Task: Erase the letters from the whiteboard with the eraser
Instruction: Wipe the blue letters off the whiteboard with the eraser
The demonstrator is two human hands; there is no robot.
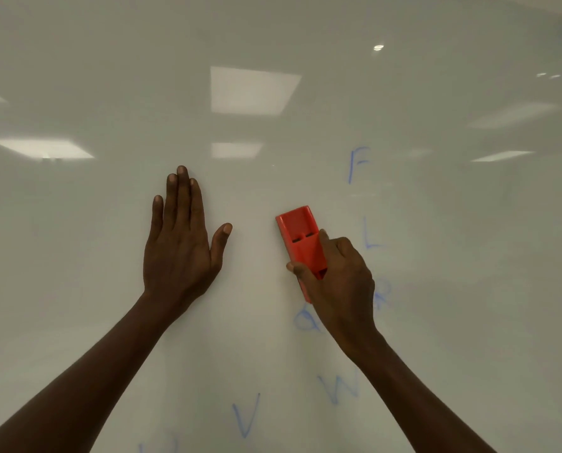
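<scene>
Gripping eraser (302, 240) beside blue letters (371, 233)

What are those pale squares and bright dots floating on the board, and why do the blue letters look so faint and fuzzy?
In the head view, the pale rectangles and small bright dot are ceiling lights mirrored in the glossy white whiteboard; the blue letters like the F look soft and washed out, while the red plastic eraser in the right hand stays fairly sharp; the wide lens stretches the forearms.
</scene>
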